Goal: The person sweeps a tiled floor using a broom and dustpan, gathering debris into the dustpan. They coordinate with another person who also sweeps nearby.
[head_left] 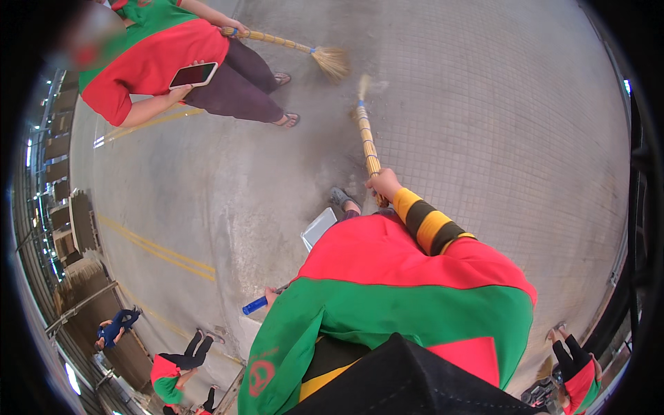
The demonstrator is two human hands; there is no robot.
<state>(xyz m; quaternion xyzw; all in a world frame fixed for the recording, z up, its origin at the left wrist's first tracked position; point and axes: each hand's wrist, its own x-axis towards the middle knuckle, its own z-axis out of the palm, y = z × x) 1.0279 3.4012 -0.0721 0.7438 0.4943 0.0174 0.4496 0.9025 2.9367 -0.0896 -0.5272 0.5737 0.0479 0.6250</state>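
Note:
My right hand [384, 184] is wrapped round the bound handle of a straw hand broom [369, 138]. The broom points away from me, and its blurred bristle tip is at the floor. Down by my left side, my left hand [272, 297] is closed on a dustpan's blue-ended handle [254, 305]. The light metal pan [319, 228] shows beside my shoe, while my body hides part of the link between pan and handle. Ahead to the left, a co-worker grips another straw broom [287, 43] in one hand and a phone [194, 76] in the other.
A concrete floor [270, 180] with yellow lines meets a grid-patterned stretch [498, 104] on the right. Stacked brown boards [79, 283] line the left side. Several other people are at the lower left, and a person [578, 377] is at the lower right.

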